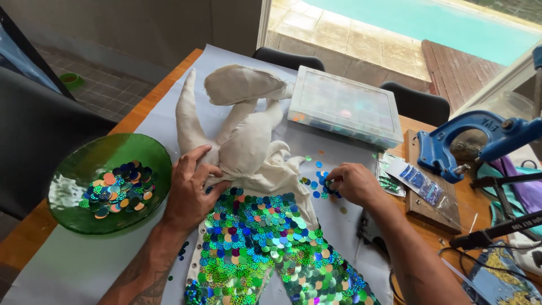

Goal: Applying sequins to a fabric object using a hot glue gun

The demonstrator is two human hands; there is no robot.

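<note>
Left hand: I saw my left hand [191,186] spread flat, pressing the cream fabric figure [237,135] onto the bench [141,113].
Right hand: my right hand [351,183] pinched loose sequins [316,183] just beside the figure.
Figure: its lower half was covered in green and blue sequins.
Left edge: a green glass bowl [84,164] held more sequins.
Behind: a clear plastic box [345,107].

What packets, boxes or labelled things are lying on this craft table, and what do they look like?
Storage box: far side of the table, flat, rectangular, clear lid, coloured bits inside.
Plastic bags: right of the right hand, small, clear, holding blue pieces, partly on a wooden board.
No screens or signs in view.
</note>
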